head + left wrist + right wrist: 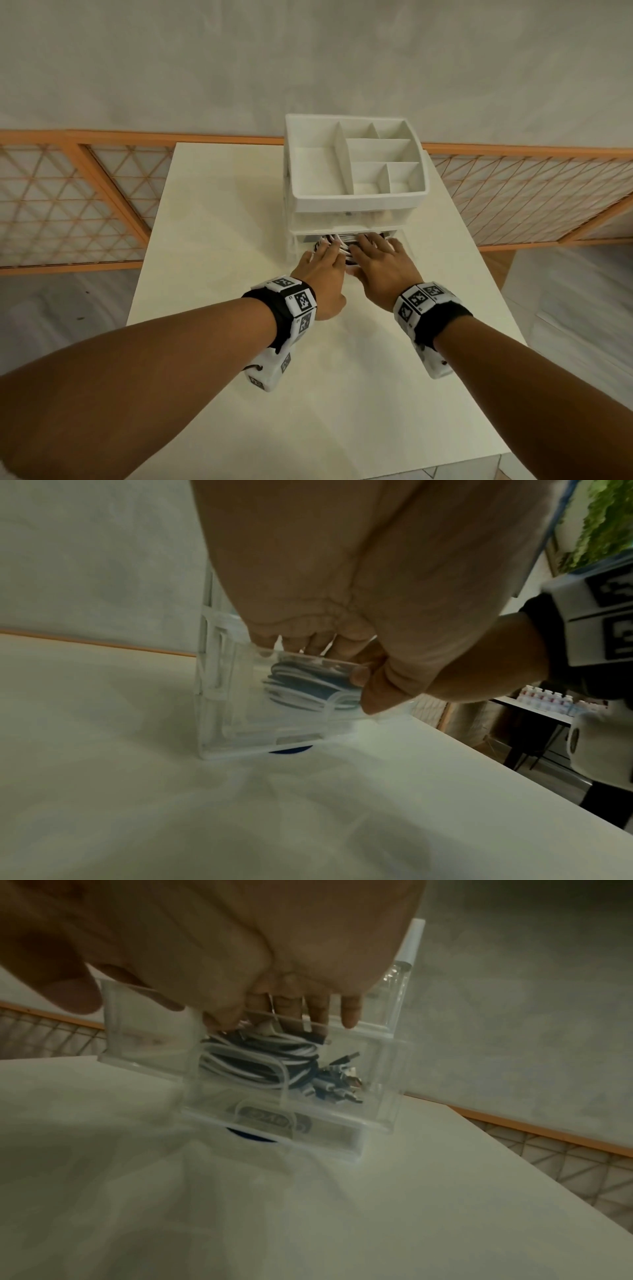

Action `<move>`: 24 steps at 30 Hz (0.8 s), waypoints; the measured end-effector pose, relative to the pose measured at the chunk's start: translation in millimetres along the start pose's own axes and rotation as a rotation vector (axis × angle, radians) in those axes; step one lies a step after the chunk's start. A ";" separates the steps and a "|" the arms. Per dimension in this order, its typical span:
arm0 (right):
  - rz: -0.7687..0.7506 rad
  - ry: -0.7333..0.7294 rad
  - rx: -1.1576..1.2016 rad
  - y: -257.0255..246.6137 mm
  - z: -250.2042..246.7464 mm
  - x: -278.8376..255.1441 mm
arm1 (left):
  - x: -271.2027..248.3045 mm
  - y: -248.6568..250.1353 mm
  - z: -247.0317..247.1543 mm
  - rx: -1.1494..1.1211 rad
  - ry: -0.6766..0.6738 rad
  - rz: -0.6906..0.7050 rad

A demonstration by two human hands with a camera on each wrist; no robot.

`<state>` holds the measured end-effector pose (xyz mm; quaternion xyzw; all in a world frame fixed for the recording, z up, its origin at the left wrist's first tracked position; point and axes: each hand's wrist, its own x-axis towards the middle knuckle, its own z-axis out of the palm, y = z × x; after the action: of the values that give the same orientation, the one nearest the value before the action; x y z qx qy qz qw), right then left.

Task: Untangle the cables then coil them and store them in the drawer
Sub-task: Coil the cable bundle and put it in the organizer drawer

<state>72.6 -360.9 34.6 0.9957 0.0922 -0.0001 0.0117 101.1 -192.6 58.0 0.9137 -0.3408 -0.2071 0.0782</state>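
Observation:
A white organiser [356, 202] stands at the back of the white table [308, 411], and its clear bottom drawer [377, 1096] is pulled out toward me. Coiled black and white cables [260, 1066] lie inside it, with their plugs [342, 1085] bunched at the right. Both hands hover over the drawer. My left hand [322, 260] reaches its fingers over the front rim onto the cables [308, 691]. Beside it, my right hand [376, 253] presses straight fingers onto the top of the coil, its thumb outside the drawer front [260, 723]. Much of the coil is hidden under the hands.
The organiser's top tray [383, 161] has several empty compartments, and a shut drawer sits above the pulled-out one. An orange lattice screen [85, 205] runs behind the table. The table's right edge [507, 308] drops to the floor. A shelf with bottles [548, 699] stands far off.

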 end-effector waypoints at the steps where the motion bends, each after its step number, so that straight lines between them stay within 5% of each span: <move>1: 0.018 0.022 -0.061 -4.0 -2.9 2.0 | 0.2 -0.9 0.4 -0.010 -0.015 -0.016; 4: 0.060 0.103 -0.125 -16.5 -2.9 4.1 | 0.9 -5.3 0.9 -0.023 -0.024 -0.026; 8: 0.064 0.257 0.068 -17.6 8.1 6.0 | 2.3 -9.5 0.2 -0.033 -0.032 -0.024; 15: 0.022 0.250 0.094 -16.3 9.1 15.0 | -2.7 -3.6 -3.8 -0.048 -0.022 -0.061; 20: 0.110 0.348 0.111 -25.9 15.9 0.1 | -5.7 -6.9 2.7 -0.017 -0.024 -0.063; 24: 0.189 0.273 0.204 -29.3 15.9 0.3 | -1.6 -7.9 1.9 -0.012 -0.017 -0.068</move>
<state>67.5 -332.3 18.0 0.9867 -0.0012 0.1265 -0.1019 103.9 -185.6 54.6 0.9224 -0.3091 -0.2195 0.0738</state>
